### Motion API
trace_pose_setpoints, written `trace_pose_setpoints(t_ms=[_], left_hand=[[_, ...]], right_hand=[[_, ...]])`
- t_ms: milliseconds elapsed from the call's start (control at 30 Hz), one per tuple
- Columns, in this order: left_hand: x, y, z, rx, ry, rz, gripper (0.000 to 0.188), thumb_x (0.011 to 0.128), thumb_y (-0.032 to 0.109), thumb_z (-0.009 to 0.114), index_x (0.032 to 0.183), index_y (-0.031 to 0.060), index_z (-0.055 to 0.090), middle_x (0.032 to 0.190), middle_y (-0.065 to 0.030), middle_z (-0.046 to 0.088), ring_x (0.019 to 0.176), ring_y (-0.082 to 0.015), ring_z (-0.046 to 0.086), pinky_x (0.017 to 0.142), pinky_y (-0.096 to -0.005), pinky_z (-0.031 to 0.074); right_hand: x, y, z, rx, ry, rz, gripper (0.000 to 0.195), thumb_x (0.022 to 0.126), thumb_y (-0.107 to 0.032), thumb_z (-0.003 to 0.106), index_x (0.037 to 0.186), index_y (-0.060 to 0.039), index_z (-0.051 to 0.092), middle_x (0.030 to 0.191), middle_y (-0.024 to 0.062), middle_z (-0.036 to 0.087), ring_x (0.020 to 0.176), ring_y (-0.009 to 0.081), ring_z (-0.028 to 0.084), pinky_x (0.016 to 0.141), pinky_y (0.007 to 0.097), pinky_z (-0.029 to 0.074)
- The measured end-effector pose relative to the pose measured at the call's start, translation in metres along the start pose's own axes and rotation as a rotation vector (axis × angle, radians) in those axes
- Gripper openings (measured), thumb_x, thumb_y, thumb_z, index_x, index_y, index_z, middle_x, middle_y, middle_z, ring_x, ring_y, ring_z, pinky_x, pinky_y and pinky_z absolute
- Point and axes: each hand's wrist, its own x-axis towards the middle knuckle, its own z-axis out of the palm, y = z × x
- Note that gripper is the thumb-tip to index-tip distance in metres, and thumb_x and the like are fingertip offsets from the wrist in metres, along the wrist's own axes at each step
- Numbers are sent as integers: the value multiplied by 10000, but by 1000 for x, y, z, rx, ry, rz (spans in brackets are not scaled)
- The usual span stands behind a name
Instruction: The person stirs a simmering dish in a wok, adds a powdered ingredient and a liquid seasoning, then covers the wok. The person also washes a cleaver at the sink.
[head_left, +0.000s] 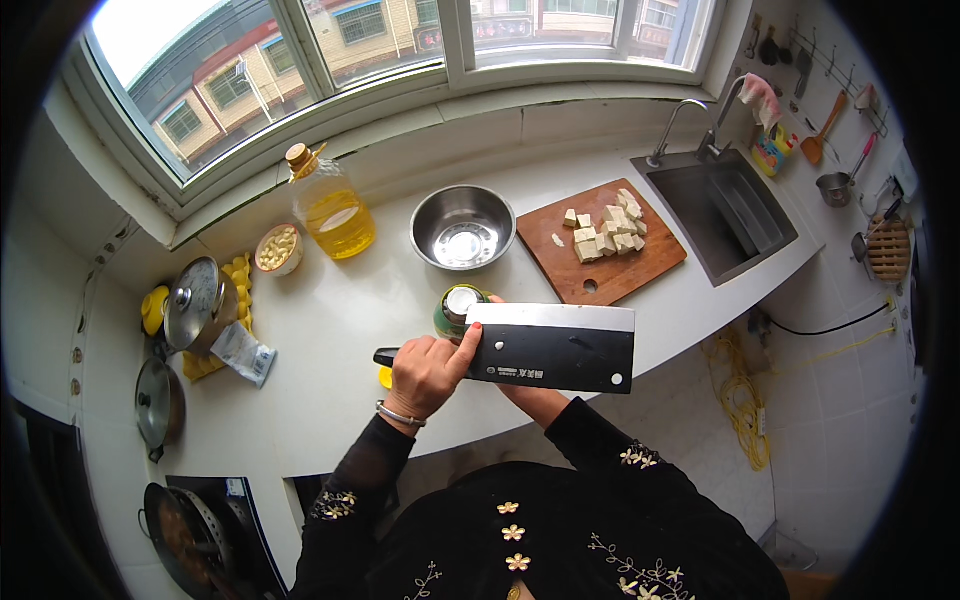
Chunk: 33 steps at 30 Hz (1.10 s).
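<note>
My left hand grips the black handle of a broad cleaver, its thumb pressed on the blade. The blade lies nearly flat above the counter edge, its bright cutting edge facing away from me. Mostly hidden beneath it, my right hand appears to hold a green bowl or cup; only fingertips and wrist show. The green vessel's pale round base faces up, and the cleaver's edge overlaps it. Beyond sits a steel bowl. White tofu cubes lie on a wooden cutting board to its right.
A sink with a faucet is at right. Leftward stand an oil jug, a bowl of peeled cloves, a lidded pot, and a plastic packet. A wok sits lower left. Utensils hang on the right wall.
</note>
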Motion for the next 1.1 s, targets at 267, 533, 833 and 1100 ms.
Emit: trace_pose_setpoints(t_ms=[267, 533, 833, 1100], left_hand=[[9, -14, -10, -305, -40, -147, 563, 665, 39, 690, 1216, 117, 607, 614, -27, 519, 550, -208, 556, 515, -339, 465], [-4, 18, 10, 7, 49, -143, 633, 625, -50, 639, 1244, 79, 613, 592, -23, 420, 509, -192, 471, 484, -321, 408], [-13, 33, 27, -451, 225, -548, 554, 688, -22, 704, 1223, 94, 618, 726, -79, 613, 608, -229, 604, 563, -325, 484], [-21, -23, -6, -866, -43, -759, 115, 858, 60, 662, 754, 20, 633, 542, -10, 506, 535, -41, 436, 470, -257, 372]], right_hand=[[12, 9, 8, -730, -124, -150, 176, 927, -192, 608, 1025, -54, 558, 978, 46, 597, 905, 168, 569, 785, 301, 481], [2, 42, 10, 139, -33, -119, 145, 969, -198, 538, 1052, -79, 548, 1014, 19, 571, 920, 127, 543, 831, 294, 464], [10, 13, 15, -894, 62, -162, 582, 712, -247, 805, 1122, -56, 438, 1076, 156, 528, 1021, 346, 522, 861, 430, 453], [16, -7, 5, -857, -83, -107, 814, 595, -303, 887, 1214, -77, 409, 1137, 139, 535, 1054, 325, 517, 896, 412, 461]])
